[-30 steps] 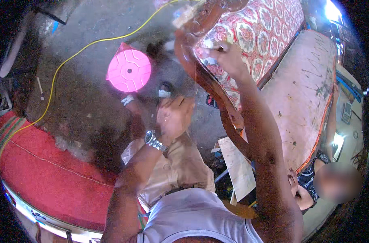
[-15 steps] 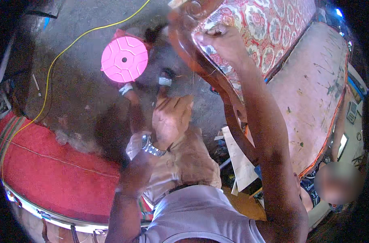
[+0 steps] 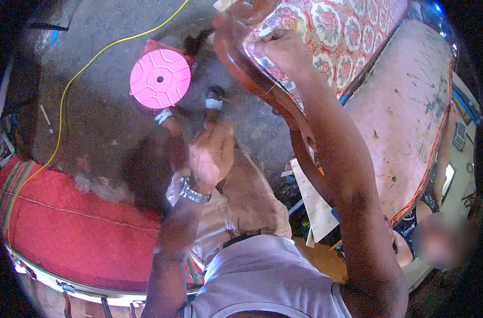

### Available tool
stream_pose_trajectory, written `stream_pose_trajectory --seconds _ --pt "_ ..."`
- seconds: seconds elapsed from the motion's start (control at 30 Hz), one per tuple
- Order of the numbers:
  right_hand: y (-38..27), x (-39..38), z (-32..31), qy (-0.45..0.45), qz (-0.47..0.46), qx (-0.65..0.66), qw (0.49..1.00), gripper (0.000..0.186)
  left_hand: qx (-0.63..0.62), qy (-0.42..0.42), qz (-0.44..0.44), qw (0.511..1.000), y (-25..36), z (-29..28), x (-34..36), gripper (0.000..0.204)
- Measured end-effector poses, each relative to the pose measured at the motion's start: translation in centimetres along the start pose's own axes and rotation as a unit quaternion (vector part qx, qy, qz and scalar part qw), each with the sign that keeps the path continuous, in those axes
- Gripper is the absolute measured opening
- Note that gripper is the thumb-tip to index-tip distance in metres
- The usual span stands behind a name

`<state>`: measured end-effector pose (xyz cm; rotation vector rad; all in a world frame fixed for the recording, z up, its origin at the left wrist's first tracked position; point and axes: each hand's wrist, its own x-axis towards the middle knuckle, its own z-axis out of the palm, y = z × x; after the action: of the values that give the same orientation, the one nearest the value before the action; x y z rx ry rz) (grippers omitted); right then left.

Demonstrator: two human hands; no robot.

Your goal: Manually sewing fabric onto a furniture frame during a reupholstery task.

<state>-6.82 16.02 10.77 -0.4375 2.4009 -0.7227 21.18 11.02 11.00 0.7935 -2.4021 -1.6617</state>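
Observation:
My right hand [image 3: 283, 53] is closed against the corner of a floral upholstered cushion [image 3: 334, 45], beside the curved, carved wooden frame [image 3: 255, 79] of a seat. Its fingers are bent together, and whatever they may pinch is hidden. A thin pale thread [image 3: 274, 87] shows along the wood just below that hand. Over my lap hovers my left hand [image 3: 212, 158], with a metal watch [image 3: 192, 192] on its wrist. Motion smears its fingers, so I cannot make out whether they hold anything.
A pink round-topped stool [image 3: 161, 87] stands on the dark floor, near a yellow cable [image 3: 65, 95]. Red cushioning [image 3: 77, 228] lies at my left. On the right are a worn pale pad [image 3: 406, 116], wood offcuts [image 3: 314, 206] and another person [image 3: 411, 233].
My left hand has shifted a little to the left over my lap. My right hand stays at the cushion's edge, and the whole view has moved slightly.

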Motion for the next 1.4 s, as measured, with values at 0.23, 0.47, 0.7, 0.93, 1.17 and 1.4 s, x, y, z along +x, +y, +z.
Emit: stream_pose_trajectory --seconds 0.23,0.47,0.7,0.93,1.17,1.4 --pt "3.2 2.2 -1.7 -0.092 -0.005 0.112 0.989 0.022 0.002 0.031 -0.066 0.997 -2.4 0.0 -1.3 0.01" --pt "0.5 2.9 -1.7 -0.035 0.01 -0.181 0.983 0.023 0.085 0.017 -0.1 0.991 -3.8 0.8 -1.8 0.01" --pt "-1.3 -0.8 -6.3 -0.173 -0.007 -0.113 0.978 0.035 0.056 0.074 -0.091 0.992 -3.9 0.1 -3.3 0.017" --pt "-1.1 -1.9 -8.9 -0.24 -0.116 -0.024 0.964 0.027 0.146 0.028 -0.013 0.989 -0.9 1.0 -7.4 0.022" --pt "1.7 0.6 -6.1 -0.185 -0.23 -0.03 0.955 0.018 0.059 -0.048 0.032 0.997 4.7 5.6 -4.9 0.046" --pt "0.6 1.8 -4.5 -0.208 -0.141 0.01 0.968 0.012 -0.105 -0.118 -0.022 0.987 6.2 10.9 -3.3 0.059"
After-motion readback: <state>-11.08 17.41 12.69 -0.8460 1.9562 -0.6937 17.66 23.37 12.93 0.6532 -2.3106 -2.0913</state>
